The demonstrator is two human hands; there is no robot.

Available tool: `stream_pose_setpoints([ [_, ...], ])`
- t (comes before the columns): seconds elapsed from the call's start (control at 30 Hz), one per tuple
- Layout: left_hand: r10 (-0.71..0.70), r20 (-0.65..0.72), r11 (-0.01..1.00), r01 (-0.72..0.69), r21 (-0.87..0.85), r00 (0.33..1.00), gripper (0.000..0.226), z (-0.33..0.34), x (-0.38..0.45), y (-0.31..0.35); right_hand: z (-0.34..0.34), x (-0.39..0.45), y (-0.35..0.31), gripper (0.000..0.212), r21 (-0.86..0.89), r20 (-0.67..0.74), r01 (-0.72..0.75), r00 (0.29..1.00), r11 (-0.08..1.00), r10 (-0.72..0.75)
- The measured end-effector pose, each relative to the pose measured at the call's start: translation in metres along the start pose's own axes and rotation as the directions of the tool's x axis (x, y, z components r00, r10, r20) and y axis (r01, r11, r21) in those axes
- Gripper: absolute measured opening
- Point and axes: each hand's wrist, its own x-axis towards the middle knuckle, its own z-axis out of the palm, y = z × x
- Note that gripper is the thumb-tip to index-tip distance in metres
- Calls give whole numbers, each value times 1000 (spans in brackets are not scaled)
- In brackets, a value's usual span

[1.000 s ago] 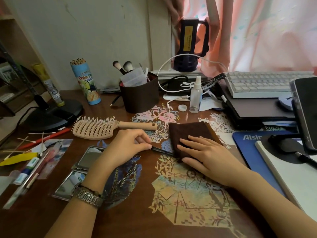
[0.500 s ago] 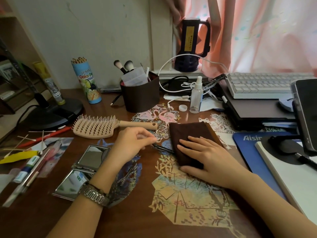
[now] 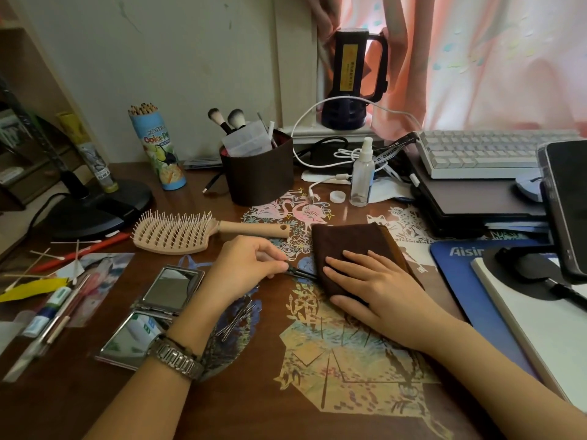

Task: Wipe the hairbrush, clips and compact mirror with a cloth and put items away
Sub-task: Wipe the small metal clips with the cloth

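Since a moment ago the left hand (image 3: 246,265) has curled tighter, and its fingertips now pinch the end of a thin dark clip (image 3: 300,274) near the middle of the frame. The other end of the clip goes under the edge of the brown cloth (image 3: 349,246). The right hand (image 3: 371,285) has stayed flat on the cloth, fingers straight and spread, pressing it down on the desk (image 3: 254,408).

The hairbrush (image 3: 190,231) lies just above the left hand, bristles up, with its handle pointing right toward the cloth. The compact mirror (image 3: 155,312) lies open in the lower left part of the frame, beside the left wrist, which wears a watch (image 3: 176,360). A small pile of more clips (image 3: 236,319) lies just right of that wrist.

A dark brown pot (image 3: 260,176) with makeup brushes stands at the upper middle. A clear spray bottle (image 3: 362,179) stands to its right. A keyboard (image 3: 489,152) sits at the upper right. A tube of colour pencils (image 3: 158,147) stands at the upper left.
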Motion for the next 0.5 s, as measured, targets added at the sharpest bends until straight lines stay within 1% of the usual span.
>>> stream_pose_setpoints([
  [0.17,50,13,999,-50,4,999,8,9,1,5,3,5,-12,58,-3,-29,-16,999,1000,16],
  [0.33,70,71,997,-68,-35,995,9,14,-1,9,7,9,-24,57,10,-80,-58,995,998,58],
  [0.5,65,94,997,-60,-49,994,12,13,-3,11,7,10,-27,58,46,-100,-90,991,995,94],
])
